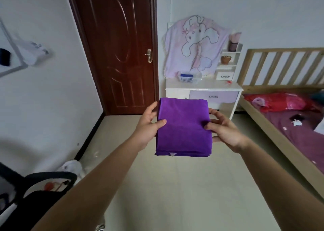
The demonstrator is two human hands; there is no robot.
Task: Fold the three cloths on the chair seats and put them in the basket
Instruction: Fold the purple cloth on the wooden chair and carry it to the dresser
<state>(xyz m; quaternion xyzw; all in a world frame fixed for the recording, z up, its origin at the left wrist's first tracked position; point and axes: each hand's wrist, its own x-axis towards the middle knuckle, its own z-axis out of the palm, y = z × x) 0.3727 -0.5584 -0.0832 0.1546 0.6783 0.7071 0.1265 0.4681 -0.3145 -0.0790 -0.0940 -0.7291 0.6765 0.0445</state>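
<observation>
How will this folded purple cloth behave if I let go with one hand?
Probably floppy: the purple cloth hangs as a soft rectangle, with the left hand and right hand gripping opposite edges. It is likely light, since a pinch at each side carries it. The stacked layers at its lower edge look loose, so they may slide apart or unfold.

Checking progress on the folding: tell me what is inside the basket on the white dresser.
A blue item shows above the rim of the basket on the dresser. Whatever lies beneath it is hidden by the basket's wall. The purple cloth is not in it.
</observation>
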